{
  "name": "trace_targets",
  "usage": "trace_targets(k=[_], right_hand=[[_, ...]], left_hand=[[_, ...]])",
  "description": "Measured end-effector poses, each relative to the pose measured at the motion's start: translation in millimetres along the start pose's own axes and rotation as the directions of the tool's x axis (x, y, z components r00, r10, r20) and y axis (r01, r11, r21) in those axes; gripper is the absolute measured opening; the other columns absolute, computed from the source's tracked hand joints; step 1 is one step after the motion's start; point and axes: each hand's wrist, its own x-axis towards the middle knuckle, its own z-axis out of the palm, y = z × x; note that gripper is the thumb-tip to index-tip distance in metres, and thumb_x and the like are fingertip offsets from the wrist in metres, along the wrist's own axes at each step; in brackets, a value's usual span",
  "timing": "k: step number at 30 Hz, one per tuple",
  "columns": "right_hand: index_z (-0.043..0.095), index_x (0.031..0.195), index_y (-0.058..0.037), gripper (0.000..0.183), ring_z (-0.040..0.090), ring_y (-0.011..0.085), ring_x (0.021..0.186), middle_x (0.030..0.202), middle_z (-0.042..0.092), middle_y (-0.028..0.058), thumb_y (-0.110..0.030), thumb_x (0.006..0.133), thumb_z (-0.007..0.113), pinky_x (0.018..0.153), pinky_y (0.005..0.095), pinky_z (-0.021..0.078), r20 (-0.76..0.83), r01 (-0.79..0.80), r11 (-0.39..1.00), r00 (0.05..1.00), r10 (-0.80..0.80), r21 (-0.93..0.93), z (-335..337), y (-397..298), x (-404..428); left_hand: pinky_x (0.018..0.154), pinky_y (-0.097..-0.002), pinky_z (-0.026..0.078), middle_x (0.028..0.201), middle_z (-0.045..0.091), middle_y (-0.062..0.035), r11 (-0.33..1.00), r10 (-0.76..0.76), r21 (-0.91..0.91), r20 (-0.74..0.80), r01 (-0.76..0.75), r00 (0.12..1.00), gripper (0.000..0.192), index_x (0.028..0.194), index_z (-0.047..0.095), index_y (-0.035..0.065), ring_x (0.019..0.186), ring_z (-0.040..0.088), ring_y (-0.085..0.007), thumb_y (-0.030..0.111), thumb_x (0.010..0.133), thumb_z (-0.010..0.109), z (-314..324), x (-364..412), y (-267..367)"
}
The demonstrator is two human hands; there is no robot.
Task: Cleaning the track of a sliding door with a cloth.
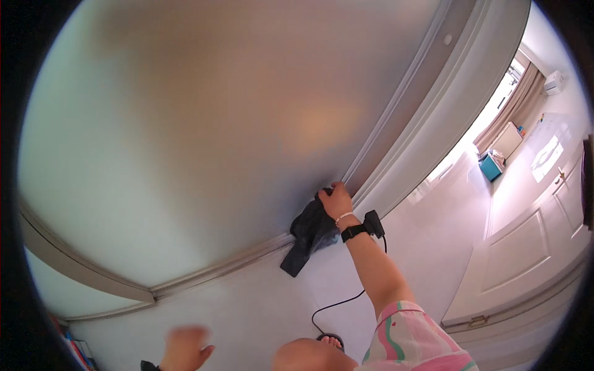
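Observation:
A dark cloth (312, 227) is bunched in my right hand (338, 202), pressed to the lower right corner of a large frosted glass panel (222, 139). One end of the cloth hangs over the panel's bottom rail (227, 264) towards the pale floor. My fingers touch the place where the glass meets the side frame (394, 106). Low on the left, my left hand (185, 345) is blurred, apart from the panel; its thumb stands out and nothing shows in it.
From a black wrist strap with a device (373, 223), a black cable (334, 306) runs down past my sandalled foot (332, 342). A white panelled door (515, 252) stands at right. Beyond are a teal bin (490, 168) and a curtain (515, 102). Books (80, 352) lie at lower left.

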Motion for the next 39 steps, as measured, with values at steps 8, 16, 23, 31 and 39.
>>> trace_targets(k=[8,16,23,31,39], right_hand=[[0.067,0.094,-0.0017,0.027,0.068,0.0401,0.088,0.09,0.07,0.0208,-0.027,0.087,0.068,0.077,0.0452,0.0534,-0.244,0.197,0.98,0.953,-0.181,0.042,-83,-73,21],[0.062,0.086,0.0003,0.028,0.05,0.0123,0.071,0.075,0.06,0.0,-0.026,0.095,0.066,0.067,0.0295,0.045,-0.439,0.295,0.85,0.894,-0.085,0.437,-171,-128,39],[0.066,0.094,-0.0007,0.03,0.057,0.0148,0.083,0.085,0.066,0.0047,-0.03,0.097,0.061,0.078,0.0303,0.0471,-0.122,0.192,0.903,0.98,-0.157,0.385,-88,-61,-4],[0.071,0.104,-0.0049,0.03,0.061,0.0137,0.086,0.093,0.07,0.0031,-0.033,0.095,0.064,0.082,0.0289,0.0489,0.132,0.207,0.963,0.964,-0.23,0.17,-117,15,32],[0.069,0.113,-0.003,0.032,0.057,0.0087,0.087,0.098,0.065,0.0014,-0.03,0.094,0.068,0.078,0.0226,0.0462,-0.073,0.157,0.977,0.986,-0.148,0.144,-262,-60,35]], left_hand=[[0.119,-0.0604,0.016,0.152,0.036,-0.0207,0.837,0.053,0.443,-0.65,0.321,0.758,0.056,0.124,0.054,-0.0011,0.145,0.027,-0.0413,0.011,0.072,0.069,-106,-16,-26],[0.111,-0.057,0.032,0.14,0.049,-0.0186,0.829,0.241,0.508,-0.7,0.232,0.672,0.048,0.116,0.058,-0.0019,0.137,0.04,-0.0407,0.009,0.071,0.068,-109,8,-54],[0.113,-0.0495,0.032,0.135,0.057,-0.0148,0.897,0.107,0.439,-0.106,-0.05,0.989,0.049,0.123,0.058,0.001,0.13,0.048,-0.0317,0.029,0.084,0.068,43,44,-138],[0.121,-0.0521,0.014,0.158,0.024,-0.0261,0.758,-0.25,0.643,0.443,-0.11,0.861,0.095,0.15,0.026,-0.0079,0.148,0.026,-0.033,0.057,0.089,0.059,115,41,-193],[0.121,-0.0534,0.011,0.156,0.017,-0.0361,0.715,-0.374,0.69,0.515,-0.113,0.772,0.117,0.148,0.022,-0.0142,0.147,0.02,-0.0447,0.068,0.078,0.065,115,30,-197]])
